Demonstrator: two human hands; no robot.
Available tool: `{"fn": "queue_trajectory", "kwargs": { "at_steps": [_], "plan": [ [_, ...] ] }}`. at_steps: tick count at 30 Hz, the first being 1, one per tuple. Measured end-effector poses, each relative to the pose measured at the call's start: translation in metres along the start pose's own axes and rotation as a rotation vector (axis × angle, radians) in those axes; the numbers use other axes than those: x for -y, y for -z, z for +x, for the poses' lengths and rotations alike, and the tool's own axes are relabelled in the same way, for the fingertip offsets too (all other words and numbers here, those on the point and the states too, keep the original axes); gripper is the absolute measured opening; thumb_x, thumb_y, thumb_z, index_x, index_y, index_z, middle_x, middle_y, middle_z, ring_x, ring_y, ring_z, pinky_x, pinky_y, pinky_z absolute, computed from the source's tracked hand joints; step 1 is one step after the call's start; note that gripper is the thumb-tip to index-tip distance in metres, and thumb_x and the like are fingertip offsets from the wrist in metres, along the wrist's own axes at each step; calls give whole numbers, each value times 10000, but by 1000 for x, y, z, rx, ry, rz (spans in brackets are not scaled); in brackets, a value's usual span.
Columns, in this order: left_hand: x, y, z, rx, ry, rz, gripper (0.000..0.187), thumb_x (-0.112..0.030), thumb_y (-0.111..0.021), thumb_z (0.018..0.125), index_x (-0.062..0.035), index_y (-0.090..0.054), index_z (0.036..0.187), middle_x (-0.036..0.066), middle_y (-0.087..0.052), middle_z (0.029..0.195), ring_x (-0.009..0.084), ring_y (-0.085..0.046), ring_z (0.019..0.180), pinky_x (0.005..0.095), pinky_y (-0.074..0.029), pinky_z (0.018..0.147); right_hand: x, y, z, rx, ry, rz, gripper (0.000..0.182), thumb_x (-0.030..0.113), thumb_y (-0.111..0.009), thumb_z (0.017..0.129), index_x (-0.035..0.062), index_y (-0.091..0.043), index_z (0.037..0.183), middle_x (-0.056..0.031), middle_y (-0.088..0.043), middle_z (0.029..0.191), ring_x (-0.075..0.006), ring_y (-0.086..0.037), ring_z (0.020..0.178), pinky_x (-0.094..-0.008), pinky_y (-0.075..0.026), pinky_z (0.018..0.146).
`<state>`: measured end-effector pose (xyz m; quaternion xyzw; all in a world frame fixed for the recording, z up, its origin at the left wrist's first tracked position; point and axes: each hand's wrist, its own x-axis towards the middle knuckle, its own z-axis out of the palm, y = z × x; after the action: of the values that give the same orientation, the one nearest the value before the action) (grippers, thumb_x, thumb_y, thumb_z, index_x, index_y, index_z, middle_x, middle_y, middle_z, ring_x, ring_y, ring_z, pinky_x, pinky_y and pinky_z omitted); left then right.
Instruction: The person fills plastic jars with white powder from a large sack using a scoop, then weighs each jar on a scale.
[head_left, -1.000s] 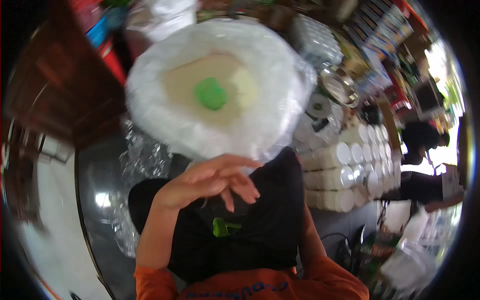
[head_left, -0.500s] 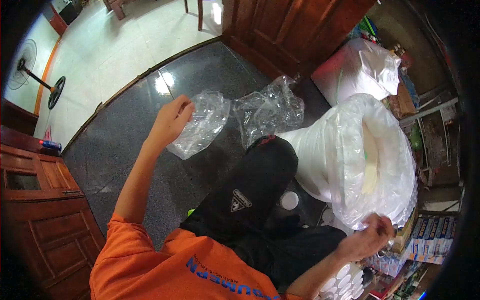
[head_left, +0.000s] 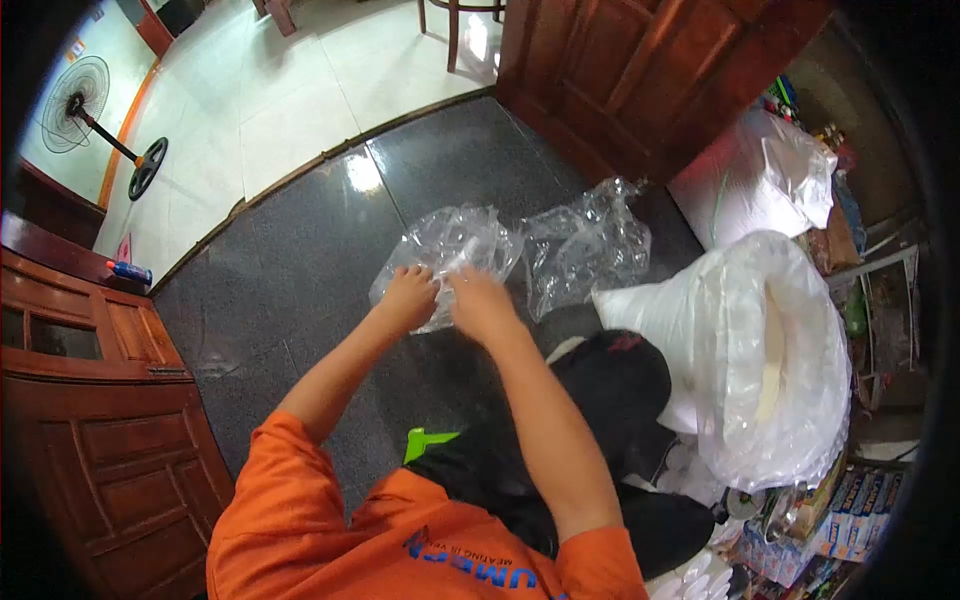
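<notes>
Both of my hands are together over a clear plastic bag (head_left: 465,232) on the dark tiled floor. My left hand (head_left: 410,297) is closed on the bag's near edge. Beside it, my right hand (head_left: 480,303) pinches the same edge, its fingertips partly hidden. A second clear plastic bag (head_left: 590,245) lies crumpled to the right. Farther right stands a large white sack (head_left: 660,310) with a plastic liner (head_left: 735,370) folded around its open mouth.
A wooden door (head_left: 640,80) stands at the top, with a silvery sack (head_left: 750,180) beside it. A fan (head_left: 80,105) is at the upper left. Boxes (head_left: 860,510) sit at the lower right. Something green (head_left: 425,442) lies by my leg.
My right hand has moved from beside the lined sack, across to the left, onto the clear bag next to my left hand. The whole view has shifted.
</notes>
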<state>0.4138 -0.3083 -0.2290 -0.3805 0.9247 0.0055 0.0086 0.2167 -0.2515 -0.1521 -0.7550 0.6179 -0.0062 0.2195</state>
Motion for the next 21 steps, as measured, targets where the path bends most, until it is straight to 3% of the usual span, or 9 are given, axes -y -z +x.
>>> {"fn": "queue_trajectory", "kwargs": {
  "at_steps": [3,4,7,9,11,15,16,17,21],
  "plan": [
    [19,2,-12,143,284,103,331,-275,-746,866,-21,-762,1078,153,-675,1135,344,-617,1169,483,-510,938,6,-15,-6,64,55,67,594,231,-675,915,123,-577,1491,-184,-590,1459,-396,-556,1361,-557,-448,1121],
    [24,22,-17,232,372,1,545,-266,-744,904,85,-643,1308,221,-616,1264,404,-604,1186,527,-537,962,4,-5,-10,83,75,120,617,213,-692,907,143,-574,1508,-185,-574,1472,-381,-522,1401,-569,-436,1130],
    [31,38,-24,89,611,-64,708,-261,-745,916,104,-491,1467,240,-564,1322,417,-599,1191,533,-529,985,-1,7,-4,221,10,103,614,217,-706,895,149,-596,1495,-212,-477,1582,-398,-516,1410,-569,-436,1132],
    [23,57,-25,-44,568,-33,772,-241,-748,919,74,-412,1539,245,-530,1385,433,-588,1212,528,-531,984,5,8,-3,240,9,115,597,214,-709,892,152,-618,1479,-216,-392,1642,-398,-514,1412,-564,-438,1133],
    [8,77,-10,-376,297,11,660,-215,-745,930,12,-460,1479,232,-537,1422,421,-592,1226,489,-538,949,8,6,0,252,-5,123,580,211,-713,889,155,-641,1462,-220,-307,1703,-398,-513,1414,-558,-439,1134],
    [1,84,17,-298,194,-447,394,-185,-716,955,-13,-573,1279,238,-622,1339,404,-647,1147,470,-540,896,8,0,9,122,36,118,512,194,-702,905,156,-689,1415,-197,-173,1759,-385,-508,1420,-555,-457,1116],
    [-3,90,27,-108,263,-502,304,-179,-708,961,-7,-590,1181,245,-657,1251,404,-667,1098,473,-538,886,6,-2,11,79,42,117,484,182,-688,917,153,-699,1400,-189,-149,1768,-383,-501,1426,-557,-465,1107],
    [-3,94,33,84,330,-555,228,-173,-700,967,0,-606,1083,253,-692,1164,404,-688,1048,476,-536,876,4,-5,12,75,45,118,484,182,-688,917,153,-699,1400,-189,-149,1768,-383,-501,1426,-557,-465,1107],
    [20,24,46,-233,147,-516,293,-136,-622,988,43,-641,1219,269,-708,1094,463,-699,945,528,-550,846,-4,-13,21,148,68,86,403,157,-629,940,47,-700,1322,-231,-447,1588,-392,-580,1338,-543,-474,1097]
  ]
}}
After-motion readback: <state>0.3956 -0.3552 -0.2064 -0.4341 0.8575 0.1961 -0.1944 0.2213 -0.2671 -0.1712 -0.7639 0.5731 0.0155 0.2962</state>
